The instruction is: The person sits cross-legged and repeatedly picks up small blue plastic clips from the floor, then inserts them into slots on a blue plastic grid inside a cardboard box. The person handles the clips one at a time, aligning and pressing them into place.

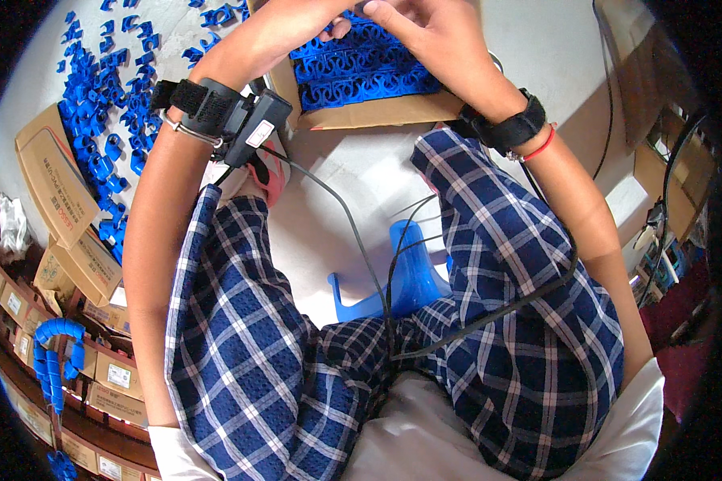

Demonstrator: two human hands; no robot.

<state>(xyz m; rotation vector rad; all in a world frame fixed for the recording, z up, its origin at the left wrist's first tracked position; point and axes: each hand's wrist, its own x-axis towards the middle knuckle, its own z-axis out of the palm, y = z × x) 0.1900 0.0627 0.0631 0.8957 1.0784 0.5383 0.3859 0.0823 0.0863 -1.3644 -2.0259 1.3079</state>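
At the top edge, both hands are over an open cardboard box (377, 119) packed with rows of blue plastic pipe clips (365, 86). My left hand (337, 29) is largely cut off by the edge. Its visible fingertips are curled in, and what they hold, if anything, is hidden. My right hand (445, 40) comes in from the other side, thumb stretched toward the left hand. The rest of its fingers lie behind the hand or out of view. Both wrists wear black straps, the left one carrying a small black device (258, 128).
Loose blue clips (96, 104) lie scattered on the pale floor at left, beside an opened cardboard carton (56, 172). Shelves of small boxes (119, 374) stand at lower left. A blue plastic stool (405, 276) shows between my legs. Black cables (353, 220) cross my lap.
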